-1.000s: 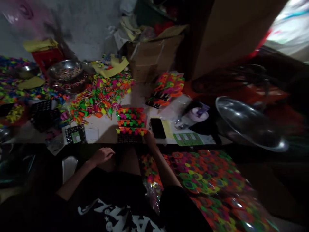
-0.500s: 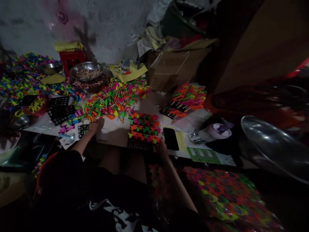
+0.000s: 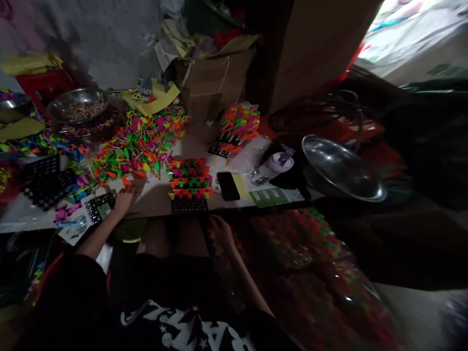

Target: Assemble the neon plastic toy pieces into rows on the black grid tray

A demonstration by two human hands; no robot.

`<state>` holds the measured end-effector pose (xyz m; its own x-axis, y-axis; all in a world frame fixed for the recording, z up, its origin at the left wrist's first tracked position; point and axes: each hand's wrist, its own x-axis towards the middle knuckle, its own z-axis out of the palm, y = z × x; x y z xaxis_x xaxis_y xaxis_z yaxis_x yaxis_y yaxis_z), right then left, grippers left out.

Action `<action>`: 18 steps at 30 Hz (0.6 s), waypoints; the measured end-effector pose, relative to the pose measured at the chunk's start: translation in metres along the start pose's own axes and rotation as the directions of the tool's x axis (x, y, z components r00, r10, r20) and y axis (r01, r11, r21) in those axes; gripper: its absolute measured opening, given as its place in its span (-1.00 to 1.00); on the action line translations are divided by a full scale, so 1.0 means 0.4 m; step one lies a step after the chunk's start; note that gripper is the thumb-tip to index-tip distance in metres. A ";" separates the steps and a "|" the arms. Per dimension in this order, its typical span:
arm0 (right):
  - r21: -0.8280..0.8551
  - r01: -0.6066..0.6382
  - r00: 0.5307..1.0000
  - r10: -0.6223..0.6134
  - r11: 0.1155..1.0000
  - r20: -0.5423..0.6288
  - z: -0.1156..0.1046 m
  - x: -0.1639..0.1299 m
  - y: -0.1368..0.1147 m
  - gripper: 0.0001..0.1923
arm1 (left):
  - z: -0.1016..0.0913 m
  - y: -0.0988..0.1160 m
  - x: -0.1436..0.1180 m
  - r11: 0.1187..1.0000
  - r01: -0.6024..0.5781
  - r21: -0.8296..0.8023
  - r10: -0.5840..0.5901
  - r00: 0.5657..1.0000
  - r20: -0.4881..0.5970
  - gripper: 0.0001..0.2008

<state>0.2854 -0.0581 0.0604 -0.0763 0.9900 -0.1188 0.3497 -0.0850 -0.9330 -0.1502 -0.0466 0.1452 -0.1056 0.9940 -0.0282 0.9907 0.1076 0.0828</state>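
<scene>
My left hand (image 3: 125,199) rests on the low table at the near edge of a heap of small neon plastic pieces (image 3: 136,144), beside a black grid tray (image 3: 102,205); whether it grips anything I cannot tell. My right hand (image 3: 220,231) hangs below the table's front edge, over a bag of bright pieces (image 3: 292,239), fingers loosely curled, with nothing visible in it. Between the hands lies a black tray filled with rows of orange, green and pink pieces (image 3: 190,179). A black phone (image 3: 228,185) lies just right of it.
Steel bowls with small bits (image 3: 78,106) stand at the back left, and empty black grid trays (image 3: 46,180) lie at the left. A cardboard box (image 3: 210,80) is behind. A large steel bowl (image 3: 340,168), a lidded cup (image 3: 272,166) and a green stencil sheet (image 3: 270,197) sit to the right.
My right hand dropped from the filled tray's front corner to below the table edge. My left hand, first near my lap, reached out to the table by the heap. The view swung about.
</scene>
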 end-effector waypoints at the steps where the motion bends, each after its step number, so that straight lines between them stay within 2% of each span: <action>1: -0.001 0.004 0.999 -0.004 1.000 0.035 0.016 -0.013 -0.013 -0.43 | 0.003 0.026 -0.029 0.999 -0.044 0.006 0.044 0.998 -0.033 -0.64; 3: 0.040 -0.019 0.986 0.013 0.999 0.165 0.058 -0.032 -0.045 -0.40 | 0.015 0.088 -0.096 0.979 -0.202 0.007 0.201 0.971 -0.130 -0.60; 4: 0.082 -0.058 0.965 0.035 0.995 0.262 0.083 -0.039 -0.062 -0.36 | 0.025 0.122 -0.133 0.948 -0.318 0.005 0.313 0.932 -0.181 -0.60; 5: 0.131 -0.109 0.928 0.053 0.985 0.369 0.109 -0.045 -0.080 -0.33 | 0.036 0.157 -0.169 0.901 -0.433 0.008 0.424 0.877 -0.227 -0.60; 7: 0.224 -0.225 0.830 0.066 0.948 0.554 0.161 -0.052 -0.114 -0.28 | 0.060 0.223 -0.233 0.774 -0.632 0.036 0.616 0.739 -0.274 -0.62; 9: 0.284 -0.329 0.744 0.061 0.901 0.665 0.204 -0.058 -0.141 -0.29 | 0.082 0.270 -0.279 0.663 -0.745 0.072 0.730 0.623 -0.281 -0.67; 10: 0.301 -0.370 0.714 0.061 0.879 0.698 0.220 -0.061 -0.151 -0.31 | 0.091 0.285 -0.294 0.630 -0.772 0.087 0.758 0.588 -0.281 -0.69; 12: 0.319 -0.442 0.668 0.071 0.838 0.741 0.242 -0.066 -0.163 -0.36 | 0.109 0.295 -0.311 0.600 -0.794 0.101 0.783 0.557 -0.277 -0.72; 16: 0.315 -0.593 0.576 0.117 0.741 0.809 0.262 -0.075 -0.155 -0.40 | 0.137 0.273 -0.325 0.610 -0.790 0.058 0.777 0.582 -0.240 -0.71; 18: 0.310 -0.627 0.556 0.133 0.715 0.821 0.265 -0.075 -0.145 -0.41 | 0.142 0.260 -0.333 0.612 -0.790 0.042 0.775 0.588 -0.231 -0.69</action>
<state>0.1683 -0.0949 0.0821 -0.7622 0.4466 -0.4686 0.0087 -0.7168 -0.6972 -0.0282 -0.1687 0.1008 0.6858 0.6727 0.2777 0.6935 -0.7198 0.0308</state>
